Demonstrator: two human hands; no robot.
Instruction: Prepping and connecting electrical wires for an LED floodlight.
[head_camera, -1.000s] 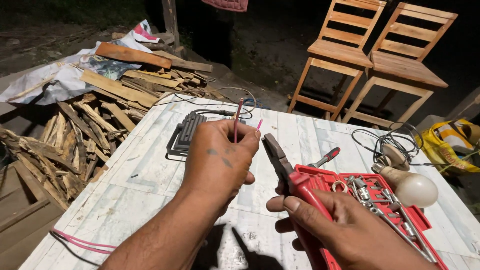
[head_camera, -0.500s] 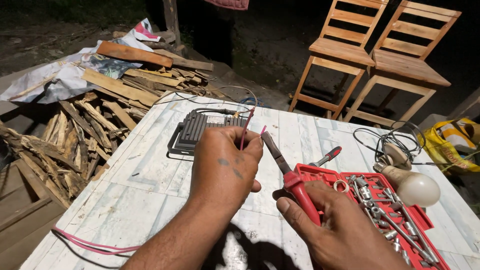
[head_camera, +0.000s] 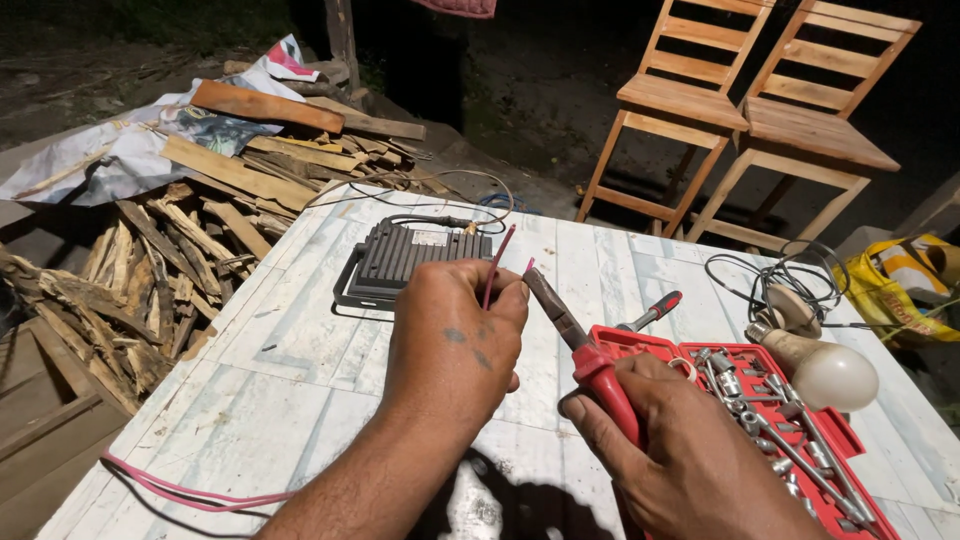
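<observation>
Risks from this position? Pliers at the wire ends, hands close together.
1. The pliers tip sits right beside the left hand fingers pinching the thin red wire; a slip may nip skin.
2. The wire ends are short and fine, so the jaws may cut too deep.
3. The light bulb lies loose near the right hand and could roll.

On the table (head_camera: 300, 330), the finned lamp housing (head_camera: 410, 258) lies at the far side, behind the left hand (head_camera: 455, 340), which pinches a thin wire (head_camera: 495, 262) just left of the pliers (head_camera: 575, 340) in the right hand's (head_camera: 680, 450) grip. The socket tray (head_camera: 800, 430) lies to the right with a screwdriver (head_camera: 650, 310) at its far edge and a bulb (head_camera: 815, 365) beside it. Scrap wood (head_camera: 150, 250) is piled left of the table, and two chairs (head_camera: 760, 110) stand behind it.
</observation>
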